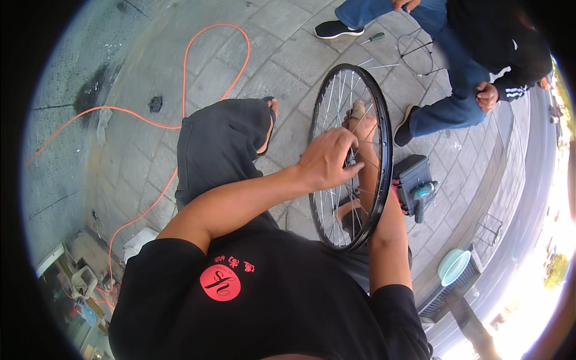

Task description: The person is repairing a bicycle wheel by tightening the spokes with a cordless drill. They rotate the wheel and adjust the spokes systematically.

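1. Above the paving [288, 60], well in from its right edge, a spoked wheel [387, 144] is upright.
2. Left hand [327, 159] curls at the hub [350, 158], right hand [363, 125] behind the wheel; I cannot tell whether either grips.
3. If it spun, either hand could be caught.

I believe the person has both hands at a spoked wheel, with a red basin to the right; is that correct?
Not quite: the head view shows the basin pale green, not red; the left hand and right hand are at the wheel.
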The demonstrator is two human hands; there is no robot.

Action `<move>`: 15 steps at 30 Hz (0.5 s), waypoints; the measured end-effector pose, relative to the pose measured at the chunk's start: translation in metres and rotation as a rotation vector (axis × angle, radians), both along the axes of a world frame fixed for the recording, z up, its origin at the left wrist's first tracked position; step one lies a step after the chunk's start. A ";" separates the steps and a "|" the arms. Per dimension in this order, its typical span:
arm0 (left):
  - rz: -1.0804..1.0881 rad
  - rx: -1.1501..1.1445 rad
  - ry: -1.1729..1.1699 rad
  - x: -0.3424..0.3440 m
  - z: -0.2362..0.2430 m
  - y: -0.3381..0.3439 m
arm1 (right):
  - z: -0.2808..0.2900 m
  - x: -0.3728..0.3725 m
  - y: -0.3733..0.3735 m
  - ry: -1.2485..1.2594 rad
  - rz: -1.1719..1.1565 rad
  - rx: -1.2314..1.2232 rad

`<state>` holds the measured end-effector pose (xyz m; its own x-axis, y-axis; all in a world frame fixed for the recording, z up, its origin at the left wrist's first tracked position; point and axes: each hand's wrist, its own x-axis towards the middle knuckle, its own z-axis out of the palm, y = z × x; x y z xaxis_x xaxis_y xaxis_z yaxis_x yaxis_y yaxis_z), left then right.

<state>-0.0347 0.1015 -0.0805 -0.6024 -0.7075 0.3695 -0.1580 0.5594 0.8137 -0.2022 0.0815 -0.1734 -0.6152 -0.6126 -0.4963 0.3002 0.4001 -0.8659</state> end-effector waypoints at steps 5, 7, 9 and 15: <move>-0.075 -0.094 0.073 -0.004 0.001 -0.013 | -0.008 -0.002 0.025 -0.045 0.235 -0.070; -0.139 -0.013 -0.051 0.003 0.008 -0.014 | -0.011 -0.001 0.033 0.018 0.258 -0.076; -0.193 -0.014 -0.044 0.001 -0.003 -0.016 | -0.012 -0.006 0.037 0.138 0.258 -0.071; -0.179 0.210 -0.038 0.004 0.004 -0.018 | 0.062 -0.011 0.100 0.589 0.285 -0.020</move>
